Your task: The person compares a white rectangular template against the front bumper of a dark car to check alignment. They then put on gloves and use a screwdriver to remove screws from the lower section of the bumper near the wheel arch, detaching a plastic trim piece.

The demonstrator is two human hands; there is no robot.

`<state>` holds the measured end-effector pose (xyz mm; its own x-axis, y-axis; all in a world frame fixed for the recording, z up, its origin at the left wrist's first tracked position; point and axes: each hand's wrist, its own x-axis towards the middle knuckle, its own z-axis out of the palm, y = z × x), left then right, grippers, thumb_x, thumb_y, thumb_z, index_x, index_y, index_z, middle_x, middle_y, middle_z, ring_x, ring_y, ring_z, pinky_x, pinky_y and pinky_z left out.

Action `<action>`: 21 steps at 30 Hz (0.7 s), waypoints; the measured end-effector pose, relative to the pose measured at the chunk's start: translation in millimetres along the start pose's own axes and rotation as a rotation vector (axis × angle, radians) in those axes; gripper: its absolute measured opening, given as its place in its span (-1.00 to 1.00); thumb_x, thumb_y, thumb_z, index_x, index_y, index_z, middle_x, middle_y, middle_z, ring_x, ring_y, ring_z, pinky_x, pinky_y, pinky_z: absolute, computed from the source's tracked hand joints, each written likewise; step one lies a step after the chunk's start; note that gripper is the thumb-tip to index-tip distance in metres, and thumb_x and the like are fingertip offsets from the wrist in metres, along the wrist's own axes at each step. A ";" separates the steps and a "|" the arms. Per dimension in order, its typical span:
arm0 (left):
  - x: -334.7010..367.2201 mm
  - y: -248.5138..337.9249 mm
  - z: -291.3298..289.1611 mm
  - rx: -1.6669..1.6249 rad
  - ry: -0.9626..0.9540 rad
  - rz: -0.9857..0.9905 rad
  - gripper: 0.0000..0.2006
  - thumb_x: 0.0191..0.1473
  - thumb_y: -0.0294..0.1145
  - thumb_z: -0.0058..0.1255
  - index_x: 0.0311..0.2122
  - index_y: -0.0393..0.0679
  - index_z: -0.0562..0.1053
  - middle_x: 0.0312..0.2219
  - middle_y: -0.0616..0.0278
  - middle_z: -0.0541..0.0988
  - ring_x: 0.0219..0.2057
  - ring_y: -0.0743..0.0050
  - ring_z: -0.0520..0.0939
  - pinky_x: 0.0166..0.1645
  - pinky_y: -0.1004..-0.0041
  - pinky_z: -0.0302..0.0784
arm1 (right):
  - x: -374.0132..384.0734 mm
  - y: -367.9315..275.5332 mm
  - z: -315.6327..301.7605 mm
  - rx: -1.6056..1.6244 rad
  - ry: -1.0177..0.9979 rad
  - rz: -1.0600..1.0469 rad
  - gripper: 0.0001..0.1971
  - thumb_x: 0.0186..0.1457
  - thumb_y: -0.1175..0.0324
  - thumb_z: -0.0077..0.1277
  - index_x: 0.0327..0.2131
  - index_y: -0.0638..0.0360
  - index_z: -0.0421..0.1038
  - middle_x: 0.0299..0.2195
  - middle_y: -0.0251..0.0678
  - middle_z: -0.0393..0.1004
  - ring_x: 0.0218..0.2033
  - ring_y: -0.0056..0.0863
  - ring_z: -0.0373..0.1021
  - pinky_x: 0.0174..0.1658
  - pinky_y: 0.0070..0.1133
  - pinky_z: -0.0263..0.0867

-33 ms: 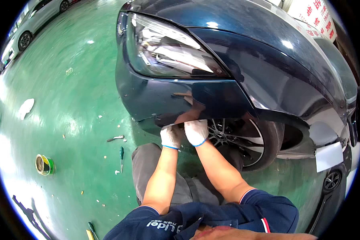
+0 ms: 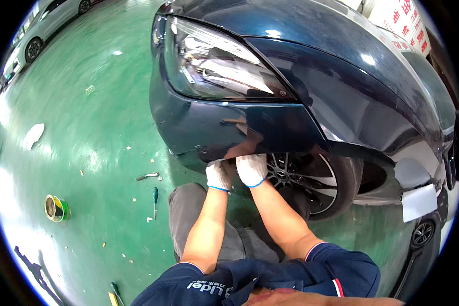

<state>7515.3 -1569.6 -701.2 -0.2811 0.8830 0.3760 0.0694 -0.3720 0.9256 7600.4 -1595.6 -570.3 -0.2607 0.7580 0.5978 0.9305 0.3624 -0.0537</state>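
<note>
Both my hands wear white knit gloves with blue cuffs and reach under the lower edge of a dark blue car's front bumper [image 2: 204, 125]. My left hand [image 2: 220, 175] is at the edge, its fingers hidden beneath the bumper. Close beside it, my right hand [image 2: 252, 170] also goes up under the edge, just in front of the wheel [image 2: 301, 178]. The bumper hides its fingers too, so what either hand touches or holds does not show. Above them sits the headlight [image 2: 219, 64].
On the green floor to my left lie a ratchet [image 2: 148, 176] and a screwdriver [image 2: 155, 199]. Farther left stands an open can [image 2: 56, 208], with a white cloth-like scrap [image 2: 34, 135] beyond. Another screwdriver [image 2: 117, 293] lies near the lower edge. A white car [image 2: 46, 30] is parked far left.
</note>
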 end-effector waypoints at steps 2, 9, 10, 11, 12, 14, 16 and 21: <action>0.2 -13.4 3.7 0.044 0.054 0.042 -0.76 0.06 -0.19 0.17 -0.22 -0.08 0.65 -0.25 0.03 0.70 -0.25 -0.05 0.71 -0.15 0.22 0.63 | -1.8 2.4 0.8 -0.074 -0.096 0.017 -0.85 0.13 0.31 -0.01 -0.28 0.04 0.54 -0.24 -0.18 0.56 -0.18 -0.05 0.49 -0.06 -0.09 0.34; 0.3 -17.0 -0.3 -0.788 -0.072 -0.330 -0.78 0.12 -0.40 0.02 -0.16 -0.17 0.61 -0.21 -0.03 0.67 -0.17 0.05 0.68 -0.05 0.29 0.60 | -2.0 -4.2 0.0 -0.203 0.050 -0.002 -0.80 0.13 0.35 0.00 -0.17 0.05 0.52 -0.14 -0.13 0.55 -0.10 -0.08 0.47 -0.02 -0.12 0.35; 0.3 -10.9 -0.7 -1.148 -0.065 -0.437 -0.74 0.17 -0.45 -0.05 -0.07 -0.22 0.57 -0.12 0.01 0.65 -0.08 0.18 0.64 0.05 0.34 0.55 | -1.4 -5.2 -0.1 -0.234 0.152 -0.042 -0.79 0.12 0.38 0.00 -0.16 0.07 0.50 -0.16 -0.10 0.54 -0.12 -0.09 0.49 -0.04 -0.15 0.38; -2.5 -3.6 -0.1 -1.567 -0.027 -0.600 -0.70 0.22 -0.51 -0.12 0.01 -0.27 0.53 -0.02 0.05 0.63 0.01 0.30 0.61 0.15 0.38 0.51 | 1.5 -6.8 1.8 -0.129 0.202 -0.013 -0.77 0.16 0.36 -0.06 -0.14 0.14 0.49 -0.14 -0.05 0.53 -0.10 -0.08 0.48 0.01 -0.16 0.37; -0.8 1.5 -0.8 -1.431 0.028 -0.643 -0.69 0.22 -0.51 -0.11 0.03 -0.28 0.52 0.00 0.03 0.62 0.02 0.24 0.60 0.16 0.34 0.50 | 2.5 -9.1 3.0 -0.053 0.108 0.148 -0.75 0.17 0.35 -0.09 -0.14 0.19 0.48 -0.14 -0.03 0.52 -0.09 -0.05 0.47 0.03 -0.17 0.36; 0.7 8.4 -3.9 -1.214 0.004 -0.618 -0.65 0.22 -0.50 -0.12 0.08 -0.32 0.47 0.07 0.00 0.56 0.07 0.13 0.58 0.22 0.25 0.46 | 6.5 -11.5 7.5 0.142 -0.079 0.342 -0.73 0.19 0.33 -0.12 -0.14 0.26 0.47 -0.13 0.03 0.52 -0.06 0.00 0.46 0.06 -0.18 0.34; 2.6 10.2 -7.5 -1.353 -0.026 -0.651 -0.62 0.22 -0.48 -0.13 0.12 -0.35 0.44 0.12 -0.03 0.53 0.13 0.07 0.55 0.28 0.18 0.42 | 7.0 -13.5 12.3 0.244 -0.077 0.385 -0.72 0.21 0.31 -0.13 -0.13 0.27 0.46 -0.08 0.08 0.51 -0.02 0.06 0.44 0.05 -0.19 0.33; 3.7 7.9 -13.5 -1.406 -0.014 -0.630 -0.60 0.25 -0.41 -0.13 0.16 -0.30 0.42 0.17 -0.04 0.48 0.19 0.03 0.49 0.34 0.13 0.36 | -3.6 -9.5 22.6 0.422 0.070 0.371 -0.75 0.24 0.29 -0.08 -0.07 0.13 0.43 -0.10 -0.10 0.48 -0.01 -0.09 0.41 0.07 -0.24 0.31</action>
<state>7501.9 -1573.1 -693.1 0.0922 0.9949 -0.0400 -0.9847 0.0971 0.1448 7586.7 -1589.6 -590.0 0.0952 0.8433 0.5290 0.7690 0.2752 -0.5770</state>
